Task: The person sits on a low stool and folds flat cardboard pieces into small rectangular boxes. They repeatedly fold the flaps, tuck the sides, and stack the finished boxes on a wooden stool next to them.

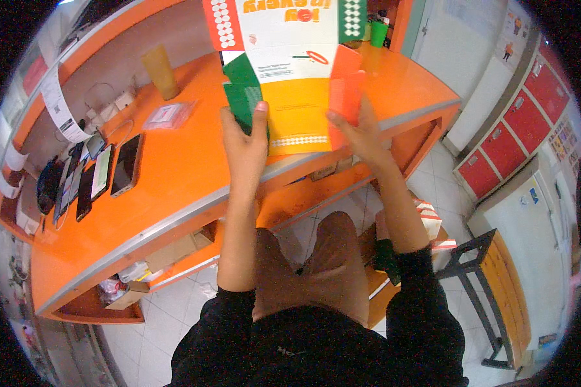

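Between my hands is a partly unfolded cardboard box (296, 109), white at the far end and yellow toward me, with green flaps on the left and red flaps on the right. My left hand (246, 138) grips its near left side, thumb up along the green flap. The near right side is pinched in my right hand (360, 132), its thumb on the red flap and the other fingers hidden beneath. The box is held over the front edge of the orange counter (193, 145).
On the counter's left lie several phones (126, 164), a clear plastic packet (168, 115) and an amber cup (160, 72). A green cup (379, 33) stands at the far right. Below my right arm are red-and-white boxes (428, 218). A wooden bench (502, 290) and red lockers (526, 119) are to the right.
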Motion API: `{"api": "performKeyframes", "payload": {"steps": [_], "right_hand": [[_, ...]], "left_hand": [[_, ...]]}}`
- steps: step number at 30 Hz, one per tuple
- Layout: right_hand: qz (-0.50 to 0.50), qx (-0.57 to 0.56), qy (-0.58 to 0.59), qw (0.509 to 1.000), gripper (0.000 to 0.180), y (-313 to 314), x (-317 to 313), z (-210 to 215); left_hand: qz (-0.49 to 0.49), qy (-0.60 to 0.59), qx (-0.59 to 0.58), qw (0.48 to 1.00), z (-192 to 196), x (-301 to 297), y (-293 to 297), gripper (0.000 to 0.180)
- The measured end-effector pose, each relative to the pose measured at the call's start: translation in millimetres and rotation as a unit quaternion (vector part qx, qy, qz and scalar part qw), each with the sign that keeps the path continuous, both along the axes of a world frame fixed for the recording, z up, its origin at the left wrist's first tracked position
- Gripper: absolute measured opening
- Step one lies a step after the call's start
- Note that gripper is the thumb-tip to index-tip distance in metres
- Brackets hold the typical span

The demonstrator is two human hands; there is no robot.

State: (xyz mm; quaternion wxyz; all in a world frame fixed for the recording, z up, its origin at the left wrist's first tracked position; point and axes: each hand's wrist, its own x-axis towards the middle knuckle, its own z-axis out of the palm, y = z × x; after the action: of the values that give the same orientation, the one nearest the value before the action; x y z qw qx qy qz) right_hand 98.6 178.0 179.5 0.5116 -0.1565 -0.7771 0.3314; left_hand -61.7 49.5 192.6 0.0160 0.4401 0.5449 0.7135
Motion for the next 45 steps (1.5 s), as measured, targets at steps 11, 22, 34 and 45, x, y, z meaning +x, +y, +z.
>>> {"api": "performKeyframes", "payload": {"steps": [11,22,34,45], "right_hand": [[-0.341,0.017,-0.095,0.935,0.036,-170,192,-49],[-0.184,0.095,-0.536,0.818,0.048,-267,160,-123],[-0.090,0.160,-0.544,0.819,0.053,-220,170,-218],[-0.020,0.146,-0.546,0.825,0.043,-219,150,-209]], "left_hand": [[-0.240,0.091,0.018,0.966,-41,121,-35,0.102],[-0.342,-0.470,-0.361,0.729,-190,158,-114,0.039],[-0.455,-0.438,-0.429,0.645,-284,41,-49,0.042],[-0.342,0.326,-0.368,0.800,-216,78,-104,0.056]]}}
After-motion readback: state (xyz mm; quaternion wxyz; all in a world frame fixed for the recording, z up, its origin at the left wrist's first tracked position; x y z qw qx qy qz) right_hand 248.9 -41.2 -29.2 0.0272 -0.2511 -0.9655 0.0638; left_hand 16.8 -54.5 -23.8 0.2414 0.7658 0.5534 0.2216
